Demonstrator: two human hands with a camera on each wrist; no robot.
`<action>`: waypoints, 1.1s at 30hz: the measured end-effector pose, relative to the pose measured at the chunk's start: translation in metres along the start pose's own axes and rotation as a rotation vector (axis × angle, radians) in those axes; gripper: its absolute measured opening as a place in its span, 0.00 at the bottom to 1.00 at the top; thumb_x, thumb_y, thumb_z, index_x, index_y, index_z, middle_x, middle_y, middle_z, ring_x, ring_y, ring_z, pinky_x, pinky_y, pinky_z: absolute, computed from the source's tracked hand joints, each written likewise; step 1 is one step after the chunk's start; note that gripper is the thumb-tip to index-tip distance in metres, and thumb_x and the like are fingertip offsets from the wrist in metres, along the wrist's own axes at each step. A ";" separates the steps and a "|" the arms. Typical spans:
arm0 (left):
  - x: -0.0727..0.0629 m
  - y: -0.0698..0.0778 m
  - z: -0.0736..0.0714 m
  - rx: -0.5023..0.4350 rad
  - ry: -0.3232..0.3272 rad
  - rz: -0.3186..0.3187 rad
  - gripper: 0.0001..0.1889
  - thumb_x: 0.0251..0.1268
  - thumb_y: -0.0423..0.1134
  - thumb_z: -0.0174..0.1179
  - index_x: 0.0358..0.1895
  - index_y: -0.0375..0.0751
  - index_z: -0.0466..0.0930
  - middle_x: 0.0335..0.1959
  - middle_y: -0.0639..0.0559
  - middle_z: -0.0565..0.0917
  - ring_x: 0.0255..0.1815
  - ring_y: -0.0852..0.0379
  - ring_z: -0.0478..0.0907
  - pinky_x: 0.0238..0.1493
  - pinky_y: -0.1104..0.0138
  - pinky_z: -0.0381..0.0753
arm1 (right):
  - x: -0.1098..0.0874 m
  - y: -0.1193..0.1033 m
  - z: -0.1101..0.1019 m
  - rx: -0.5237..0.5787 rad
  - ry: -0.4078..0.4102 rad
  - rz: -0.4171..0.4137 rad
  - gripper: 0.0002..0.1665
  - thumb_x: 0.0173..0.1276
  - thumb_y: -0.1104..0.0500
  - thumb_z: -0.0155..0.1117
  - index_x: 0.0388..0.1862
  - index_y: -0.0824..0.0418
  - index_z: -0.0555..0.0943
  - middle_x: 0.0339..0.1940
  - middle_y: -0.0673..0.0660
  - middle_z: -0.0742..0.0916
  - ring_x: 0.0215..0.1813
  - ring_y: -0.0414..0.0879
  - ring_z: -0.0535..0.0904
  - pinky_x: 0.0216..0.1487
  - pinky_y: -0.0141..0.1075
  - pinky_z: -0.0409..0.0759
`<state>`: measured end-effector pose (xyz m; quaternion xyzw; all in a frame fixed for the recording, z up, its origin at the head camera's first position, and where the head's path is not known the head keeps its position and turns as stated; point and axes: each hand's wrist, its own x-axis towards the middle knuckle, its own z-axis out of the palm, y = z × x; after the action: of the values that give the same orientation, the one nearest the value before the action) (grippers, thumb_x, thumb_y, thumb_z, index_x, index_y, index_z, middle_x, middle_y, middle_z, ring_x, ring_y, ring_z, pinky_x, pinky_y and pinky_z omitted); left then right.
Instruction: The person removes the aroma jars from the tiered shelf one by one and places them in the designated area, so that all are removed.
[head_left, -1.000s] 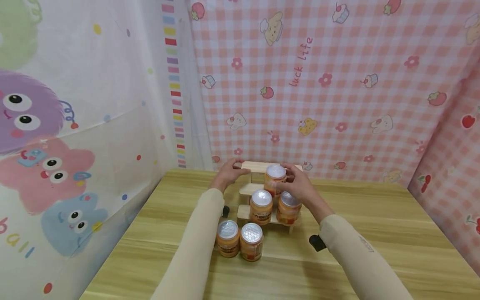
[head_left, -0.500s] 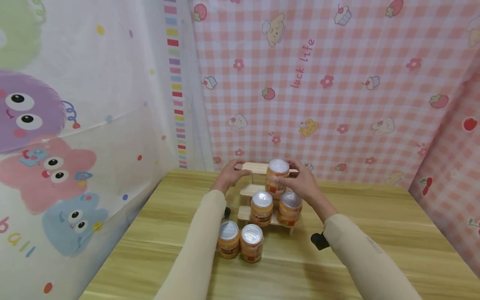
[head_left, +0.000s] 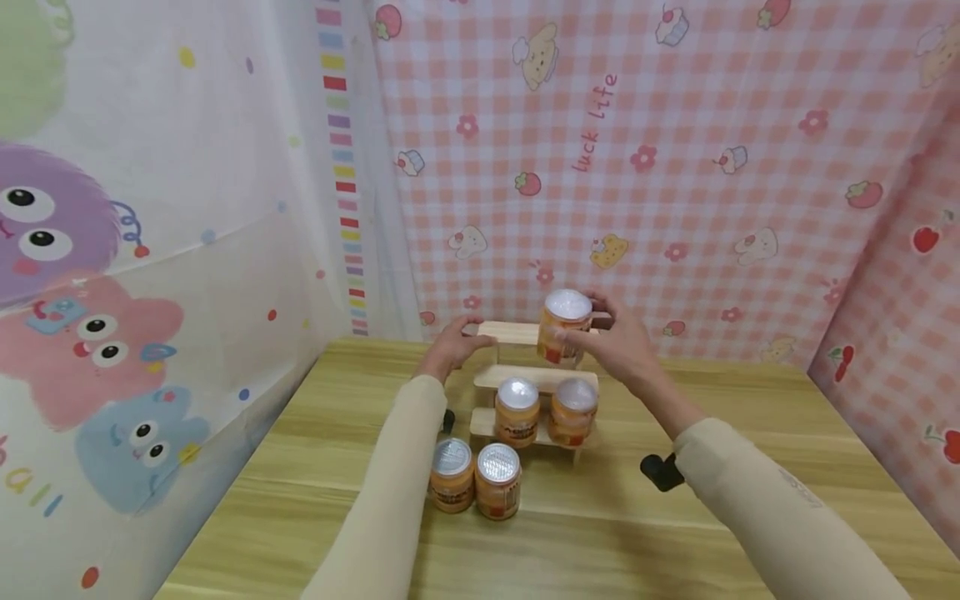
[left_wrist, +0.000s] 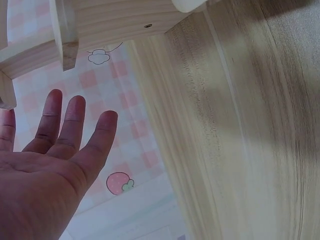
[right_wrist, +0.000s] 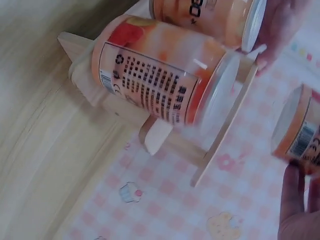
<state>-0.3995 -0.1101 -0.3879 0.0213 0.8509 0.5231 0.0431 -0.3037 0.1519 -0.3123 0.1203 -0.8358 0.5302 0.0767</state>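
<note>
My right hand (head_left: 618, 337) grips an orange can (head_left: 564, 329) with a silver lid, thumb in front, at the top step's right part. In the right wrist view this can (right_wrist: 305, 127) is at the right edge, cut off. At the left end of the stepped wooden rack (head_left: 498, 333), my left hand (head_left: 450, 346) holds the top board between thumb and index finger. Its other fingers (left_wrist: 70, 125) stretch out free in the left wrist view. Two similar cans, a left one (head_left: 517, 412) and a right one (head_left: 573, 412), stand on the lowest step.
Two more cans, one on the left (head_left: 452, 475) and one on the right (head_left: 498, 481), stand side by side on the wood-grain table (head_left: 675, 517) before the rack. A pink checked cloth (head_left: 637, 208) hangs behind, and a white cartoon-print cloth (head_left: 225, 275) hangs at the left.
My right hand has lifted the can from the middle step up and slightly right, to the level of the top board. The left hand has stayed at the rack's left end.
</note>
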 end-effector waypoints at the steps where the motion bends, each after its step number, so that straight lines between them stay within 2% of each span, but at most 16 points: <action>1: 0.000 0.000 0.000 0.000 -0.001 -0.005 0.30 0.65 0.49 0.67 0.68 0.47 0.70 0.64 0.41 0.73 0.58 0.45 0.73 0.48 0.56 0.77 | -0.002 -0.002 -0.001 0.008 0.006 0.004 0.44 0.58 0.47 0.77 0.70 0.55 0.69 0.64 0.61 0.77 0.61 0.57 0.74 0.56 0.53 0.76; 6: 0.001 -0.001 -0.001 -0.011 0.001 -0.003 0.30 0.65 0.47 0.67 0.68 0.47 0.70 0.62 0.41 0.74 0.57 0.44 0.74 0.50 0.55 0.76 | -0.015 -0.009 0.003 0.045 0.041 0.003 0.43 0.57 0.48 0.78 0.69 0.56 0.70 0.62 0.60 0.77 0.59 0.55 0.75 0.54 0.50 0.77; 11: 0.000 0.000 -0.001 -0.006 0.008 0.008 0.30 0.65 0.47 0.67 0.68 0.45 0.70 0.65 0.40 0.72 0.58 0.45 0.74 0.51 0.56 0.76 | -0.029 -0.009 0.005 0.053 0.043 -0.030 0.43 0.57 0.46 0.78 0.68 0.57 0.70 0.60 0.59 0.77 0.58 0.55 0.75 0.53 0.50 0.78; 17: -0.001 0.001 -0.001 -0.018 -0.004 0.008 0.31 0.65 0.47 0.67 0.69 0.44 0.69 0.69 0.39 0.69 0.59 0.44 0.73 0.52 0.54 0.76 | -0.047 -0.003 0.008 0.029 0.029 -0.012 0.46 0.58 0.45 0.78 0.71 0.57 0.68 0.60 0.60 0.78 0.60 0.55 0.75 0.51 0.47 0.79; 28: 0.000 -0.002 0.000 -0.036 -0.016 -0.001 0.32 0.66 0.47 0.66 0.70 0.45 0.68 0.65 0.39 0.71 0.57 0.44 0.73 0.55 0.48 0.76 | -0.077 0.017 0.021 0.087 -0.017 -0.014 0.42 0.58 0.54 0.79 0.68 0.60 0.70 0.57 0.61 0.80 0.57 0.56 0.78 0.46 0.39 0.83; 33: -0.001 -0.002 0.000 -0.049 -0.018 -0.023 0.30 0.66 0.47 0.66 0.69 0.47 0.68 0.62 0.41 0.74 0.56 0.44 0.74 0.47 0.52 0.78 | -0.093 0.029 0.031 0.122 -0.026 0.000 0.42 0.56 0.57 0.80 0.67 0.61 0.70 0.57 0.60 0.80 0.58 0.54 0.77 0.51 0.37 0.81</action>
<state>-0.3984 -0.1110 -0.3893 0.0150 0.8376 0.5431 0.0573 -0.2226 0.1467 -0.3747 0.1318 -0.8029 0.5784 0.0583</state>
